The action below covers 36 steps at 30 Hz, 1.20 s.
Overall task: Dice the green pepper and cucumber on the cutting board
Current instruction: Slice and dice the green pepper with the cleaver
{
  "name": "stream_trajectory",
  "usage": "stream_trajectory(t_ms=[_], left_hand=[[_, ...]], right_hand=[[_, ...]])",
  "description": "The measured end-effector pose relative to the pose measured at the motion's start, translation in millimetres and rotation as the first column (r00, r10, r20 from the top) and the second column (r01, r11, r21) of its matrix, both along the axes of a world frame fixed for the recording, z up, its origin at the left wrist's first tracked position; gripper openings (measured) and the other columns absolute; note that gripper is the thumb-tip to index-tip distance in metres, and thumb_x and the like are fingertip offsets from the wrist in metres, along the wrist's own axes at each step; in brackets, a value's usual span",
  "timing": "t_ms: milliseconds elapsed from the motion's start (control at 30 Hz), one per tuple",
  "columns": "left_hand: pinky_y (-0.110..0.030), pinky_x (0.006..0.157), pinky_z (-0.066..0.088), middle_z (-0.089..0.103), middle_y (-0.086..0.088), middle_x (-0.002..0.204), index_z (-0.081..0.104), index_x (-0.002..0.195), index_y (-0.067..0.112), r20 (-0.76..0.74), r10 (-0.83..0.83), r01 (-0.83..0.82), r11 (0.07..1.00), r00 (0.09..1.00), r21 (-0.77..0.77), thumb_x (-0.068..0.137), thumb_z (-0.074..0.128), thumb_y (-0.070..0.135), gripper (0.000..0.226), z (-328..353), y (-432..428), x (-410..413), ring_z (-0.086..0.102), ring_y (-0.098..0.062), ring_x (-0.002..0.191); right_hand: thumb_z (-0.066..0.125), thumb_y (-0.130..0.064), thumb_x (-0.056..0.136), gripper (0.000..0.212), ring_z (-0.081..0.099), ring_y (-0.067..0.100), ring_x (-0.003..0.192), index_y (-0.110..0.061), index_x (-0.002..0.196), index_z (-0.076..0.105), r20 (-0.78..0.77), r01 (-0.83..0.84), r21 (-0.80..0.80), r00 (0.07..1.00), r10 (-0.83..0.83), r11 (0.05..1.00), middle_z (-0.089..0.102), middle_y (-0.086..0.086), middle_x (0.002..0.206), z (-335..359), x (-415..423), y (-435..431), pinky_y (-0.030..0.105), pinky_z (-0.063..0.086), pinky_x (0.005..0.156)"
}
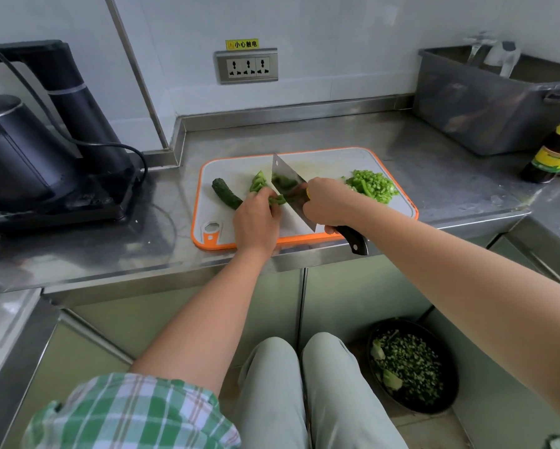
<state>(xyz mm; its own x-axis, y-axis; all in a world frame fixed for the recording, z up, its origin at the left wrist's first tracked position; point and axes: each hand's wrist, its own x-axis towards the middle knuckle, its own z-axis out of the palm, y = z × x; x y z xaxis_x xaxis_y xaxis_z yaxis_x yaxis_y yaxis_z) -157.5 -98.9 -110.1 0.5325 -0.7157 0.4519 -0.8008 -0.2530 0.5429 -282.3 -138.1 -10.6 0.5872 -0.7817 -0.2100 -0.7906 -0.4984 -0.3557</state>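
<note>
While tight round cleaver (288, 176), right grip (328, 202).

Yellow warning label (242, 44) "小心触电" above the wall socket (246, 67)

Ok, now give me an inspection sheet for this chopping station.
Surface: steel counter, orange-rimmed cutting board at its front edge.
Job's things: cucumber, pepper strips, diced pepper pile on the board.
Clutter: sauce bottle, steel tub at right.
Hands: left hand holds pepper strips; right hand grips cleaver.
Cables: black cable loops by the kettle.
Surroundings: wall socket; bowl of scraps on the floor.
</note>
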Motion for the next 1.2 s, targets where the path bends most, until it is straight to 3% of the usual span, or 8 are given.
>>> stream_trajectory(t_ms=[267, 567, 667, 733, 833, 967, 1067, 1200], left_hand=[[-0.029, 0.062, 0.031, 0.065, -0.009, 0.092, 0.065, 0.098, 0.015, 0.024, -0.002, 0.003, 1.0, 1.0, -0.012, 0.089, 0.053, 0.012, 0.015, -1.1, 0.8, -0.6, 0.06, -0.029, 0.085], [-0.029, 0.066, 0.032, 0.065, -0.007, 0.101, 0.062, 0.102, 0.016, 0.034, 0.031, -0.032, 0.999, 0.999, 0.031, 0.091, 0.052, 0.018, 0.015, 4.7, 2.2, -4.6, 0.059, -0.028, 0.093], [-0.03, 0.061, 0.031, 0.066, -0.005, 0.094, 0.062, 0.094, 0.018, 0.094, 0.033, -0.038, 0.998, 0.995, 0.044, 0.09, 0.055, 0.025, 0.011, 5.5, 4.7, -7.7, 0.06, -0.028, 0.089], [-0.031, 0.059, 0.03, 0.066, -0.005, 0.088, 0.062, 0.09, 0.019, 0.188, 0.046, -0.059, 0.996, 0.981, 0.064, 0.088, 0.056, 0.029, 0.012, 7.4, 7.3, -10.1, 0.059, -0.029, 0.088], [-0.034, 0.063, 0.033, 0.067, -0.009, 0.083, 0.066, 0.088, 0.019, 0.294, 0.082, -0.116, 0.988, 0.952, 0.1, 0.085, 0.057, 0.04, 0.023, 8.5, 7.1, -4.7, 0.058, -0.032, 0.083], [-0.039, 0.076, 0.04, 0.064, -0.011, 0.086, 0.07, 0.091, 0.018, 0.293, 0.233, -0.242, 0.97, 0.927, -0.006, 0.082, 0.053, 0.048, 0.036, 14.1, 2.2, 10.4, 0.054, -0.033, 0.089], [-0.04, 0.089, 0.034, 0.063, -0.011, 0.106, 0.064, 0.107, 0.015, 0.281, 0.247, -0.299, 0.941, 0.927, 0.159, 0.086, 0.056, 0.05, 0.041, 21.2, -11.4, 16.7, 0.047, -0.032, 0.107], [-0.04, 0.092, 0.032, 0.066, -0.012, 0.108, 0.063, 0.105, 0.013, 0.259, 0.248, -0.321, 0.899, 0.934, 0.297, 0.087, 0.056, 0.053, 0.044, 21.4, -33.0, 24.9, 0.045, -0.033, 0.111]], right_hand=[[0.045, 0.008, 0.085, 0.008, 0.051, 0.023, 0.045, 0.006, 0.089, 0.052, -0.098, 0.001, 0.044, 0.995, 0.004, 0.999, 0.052, 0.016, 0.06, 9.6, 7.6, -0.3, 0.025, 0.04, 0.042], [0.041, 0.001, 0.089, 0.023, 0.043, 0.018, 0.048, -0.007, 0.068, 0.034, -0.038, -0.02, -0.044, 0.999, 0.018, 0.999, 0.043, 0.008, 0.064, -6.4, -2.0, 4.1, 0.022, 0.033, 0.04], [0.042, 0.0, 0.089, 0.006, 0.047, 0.018, 0.047, -0.002, 0.085, 0.045, 0.006, 0.025, -0.056, 1.0, -0.024, 0.998, 0.045, 0.007, 0.067, -15.4, -2.4, -0.5, 0.024, 0.034, 0.04], [0.041, -0.002, 0.09, 0.009, 0.05, 0.019, 0.048, -0.002, 0.098, 0.046, 0.062, 0.064, -0.047, 0.996, -0.061, 0.997, 0.045, 0.006, 0.07, -21.8, -2.2, -5.7, 0.024, 0.035, 0.041], [0.038, -0.003, 0.091, 0.008, 0.056, 0.024, 0.044, -0.003, 0.097, 0.043, 0.213, 0.141, 0.019, 0.967, -0.142, 0.99, 0.049, 0.011, 0.073, -25.2, -7.7, -16.8, 0.026, 0.042, 0.04], [0.036, -0.007, 0.095, 0.01, 0.057, 0.024, 0.046, -0.005, 0.103, 0.041, 0.318, 0.219, 0.084, 0.919, -0.234, 0.972, 0.052, 0.013, 0.077, -25.5, -17.4, -31.3, 0.027, 0.044, 0.039], [0.037, -0.007, 0.095, 0.011, 0.057, 0.025, 0.045, -0.004, 0.104, 0.042, 0.314, 0.218, 0.119, 0.917, -0.245, 0.969, 0.054, 0.015, 0.076, -26.9, -22.2, -36.3, 0.027, 0.045, 0.039], [0.04, -0.017, 0.099, 0.016, 0.056, 0.025, 0.042, -0.003, 0.098, 0.048, 0.273, 0.169, 0.131, 0.941, -0.199, 0.977, 0.056, 0.014, 0.068, -29.9, -24.8, -37.8, 0.021, 0.039, 0.032]])
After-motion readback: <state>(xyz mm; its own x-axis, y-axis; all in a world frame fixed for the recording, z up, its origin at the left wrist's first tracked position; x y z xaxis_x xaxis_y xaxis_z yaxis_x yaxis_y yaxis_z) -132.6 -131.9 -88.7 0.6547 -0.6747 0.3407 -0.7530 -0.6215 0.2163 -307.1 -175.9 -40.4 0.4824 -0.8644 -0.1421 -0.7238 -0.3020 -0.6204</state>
